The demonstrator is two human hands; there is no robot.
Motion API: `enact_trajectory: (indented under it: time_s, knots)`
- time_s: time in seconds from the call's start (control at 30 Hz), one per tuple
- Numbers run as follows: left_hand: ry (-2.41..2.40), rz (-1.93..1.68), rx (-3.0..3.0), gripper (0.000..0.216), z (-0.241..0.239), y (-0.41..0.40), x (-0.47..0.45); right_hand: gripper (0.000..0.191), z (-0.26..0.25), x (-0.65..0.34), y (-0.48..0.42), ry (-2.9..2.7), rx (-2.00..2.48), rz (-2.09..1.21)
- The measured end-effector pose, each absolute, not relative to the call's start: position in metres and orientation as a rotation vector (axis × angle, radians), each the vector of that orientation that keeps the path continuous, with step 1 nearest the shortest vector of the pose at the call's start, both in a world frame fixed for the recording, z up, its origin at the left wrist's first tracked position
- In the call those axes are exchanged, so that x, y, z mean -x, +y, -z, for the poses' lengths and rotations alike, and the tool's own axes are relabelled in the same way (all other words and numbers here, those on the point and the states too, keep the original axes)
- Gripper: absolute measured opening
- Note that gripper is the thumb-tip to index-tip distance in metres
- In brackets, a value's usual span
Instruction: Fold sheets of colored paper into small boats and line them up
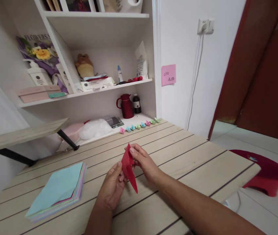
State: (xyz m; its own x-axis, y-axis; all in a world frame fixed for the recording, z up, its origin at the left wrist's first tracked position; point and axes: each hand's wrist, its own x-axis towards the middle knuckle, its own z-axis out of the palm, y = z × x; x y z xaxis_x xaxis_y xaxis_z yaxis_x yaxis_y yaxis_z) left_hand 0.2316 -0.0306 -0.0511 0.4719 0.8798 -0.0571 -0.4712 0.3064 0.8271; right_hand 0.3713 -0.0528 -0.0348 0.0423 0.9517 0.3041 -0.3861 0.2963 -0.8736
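A folded piece of red paper (128, 164) is held just above the slatted wooden table, its long point hanging down toward me. My left hand (114, 182) pinches its left side between thumb and fingers. On the upper right side, my right hand (144, 161) grips it with the thumb in front, the other fingers partly hidden behind the paper. To the left of my hands lies a stack of coloured paper (58, 186), light blue on top. Along the table's far edge stands a row of several small folded paper pieces (138, 127) in pink, blue and green.
Behind the table (190, 160), a white shelf unit (100, 14) holds a red jug (126, 106), a dark bottle (136, 103) and a white plastic bag (95, 129). A small raised wooden shelf (23, 133) stands at left. A red stool (263, 171) is on the floor at right.
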Motion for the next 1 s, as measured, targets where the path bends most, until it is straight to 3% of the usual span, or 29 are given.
enact_trajectory:
  time_s: [1.0]
  knots:
    - [0.599,-1.013,-0.829,0.032,0.0519,-0.0255,-0.2300,0.033,0.0325,-0.3713,-0.0540,-1.146,0.741,-1.154]
